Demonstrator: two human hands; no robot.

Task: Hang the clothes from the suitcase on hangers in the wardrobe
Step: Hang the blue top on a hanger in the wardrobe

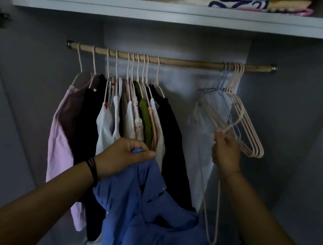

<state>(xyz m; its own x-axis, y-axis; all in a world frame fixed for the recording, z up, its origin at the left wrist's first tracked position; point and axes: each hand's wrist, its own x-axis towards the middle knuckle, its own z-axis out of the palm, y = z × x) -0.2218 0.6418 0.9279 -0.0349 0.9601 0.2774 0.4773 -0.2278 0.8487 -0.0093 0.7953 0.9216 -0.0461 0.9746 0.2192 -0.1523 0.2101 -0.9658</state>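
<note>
Blue shirt (146,212) bunched in the left hand (122,156), low before the wardrobe rail (167,59); hanging step underway.

Right hand (226,150) closed on a pale hanger (211,196), apparently lifted from the spare hangers (242,123). Next, thread it through the collar. Suitcase is out of view; the shirt's lower part is cut off.

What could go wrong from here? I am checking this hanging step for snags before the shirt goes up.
1. The right hand grips one hanger while touching the bunched empty hangers; a pull may tangle them or drag extras off the rod.
2. The left hand pinches only a top fold of the blue shirt; it could slip down.
</note>
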